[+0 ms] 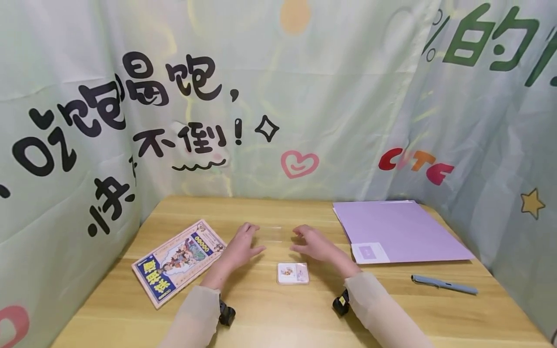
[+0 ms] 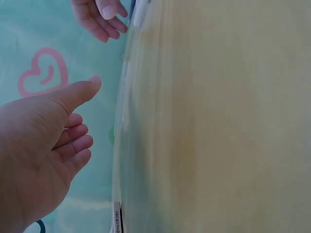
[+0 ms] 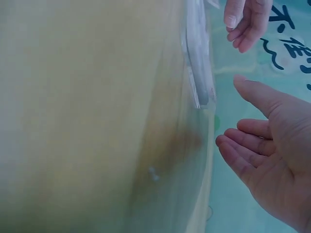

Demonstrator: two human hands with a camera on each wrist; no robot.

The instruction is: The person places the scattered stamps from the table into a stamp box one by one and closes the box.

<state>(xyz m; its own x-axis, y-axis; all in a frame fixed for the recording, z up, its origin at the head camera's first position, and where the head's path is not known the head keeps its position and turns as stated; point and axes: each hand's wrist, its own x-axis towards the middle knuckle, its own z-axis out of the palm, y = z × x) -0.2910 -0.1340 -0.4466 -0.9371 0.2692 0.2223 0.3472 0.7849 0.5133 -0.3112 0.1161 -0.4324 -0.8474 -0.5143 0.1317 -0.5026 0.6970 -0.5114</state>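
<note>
My left hand [image 1: 242, 245] is held over the middle of the table, fingers relaxed and thumb apart, holding nothing. Opposite it, my right hand [image 1: 314, 244] has the same loose shape, with its palm turned inward. Between the two hands lies a thin transparent rectangular piece [image 1: 271, 234], of which mostly the edges show. Nearer to me, a small picture card in a clear case [image 1: 293, 273] lies flat. In the left wrist view the left thumb and fingers [image 2: 80, 94] stand apart, and in the right wrist view the right fingers [image 3: 243, 145] do too.
A comic-style booklet [image 1: 179, 263] lies slanted beside the left forearm. On the right are a purple folder [image 1: 400, 232] with a white label [image 1: 370, 253] and a blue-grey pen [image 1: 444, 284]. Printed curtains [image 1: 339, 121] hang around the wooden table [image 1: 261, 319].
</note>
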